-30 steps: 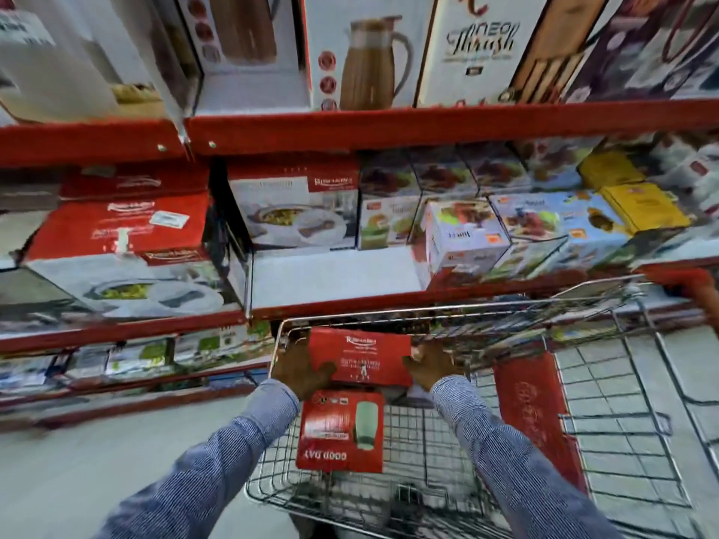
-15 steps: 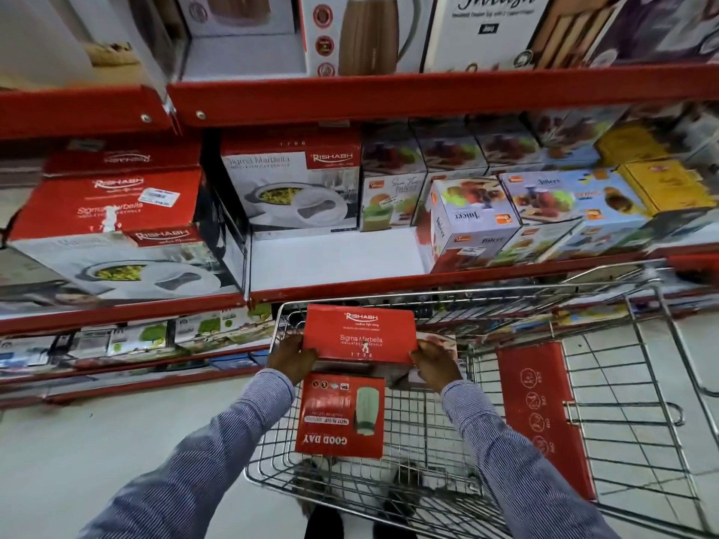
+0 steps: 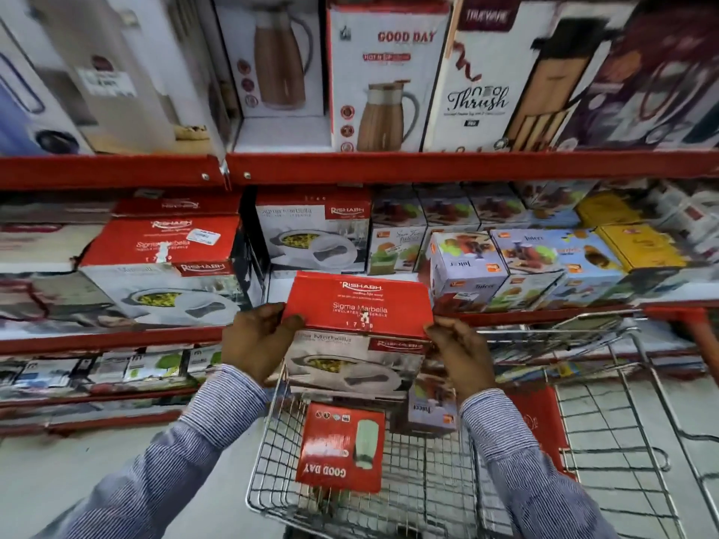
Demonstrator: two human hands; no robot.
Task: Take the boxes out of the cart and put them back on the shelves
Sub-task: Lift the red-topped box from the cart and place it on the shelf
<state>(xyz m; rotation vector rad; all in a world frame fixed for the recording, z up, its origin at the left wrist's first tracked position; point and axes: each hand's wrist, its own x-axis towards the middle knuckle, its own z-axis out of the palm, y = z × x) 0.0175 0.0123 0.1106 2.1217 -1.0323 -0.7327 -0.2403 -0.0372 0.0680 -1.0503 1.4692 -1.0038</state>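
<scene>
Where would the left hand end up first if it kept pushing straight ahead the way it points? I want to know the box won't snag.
The left hand, gripping the Rishabh box, points towards the open shelf gap; the way looks free, though depth is unclear.

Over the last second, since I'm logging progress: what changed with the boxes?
Both hands, left hand and right hand, lifted the Rishabh box up out of the cart, toward the shelf gap. The Good Day box stayed in the cart.
</scene>
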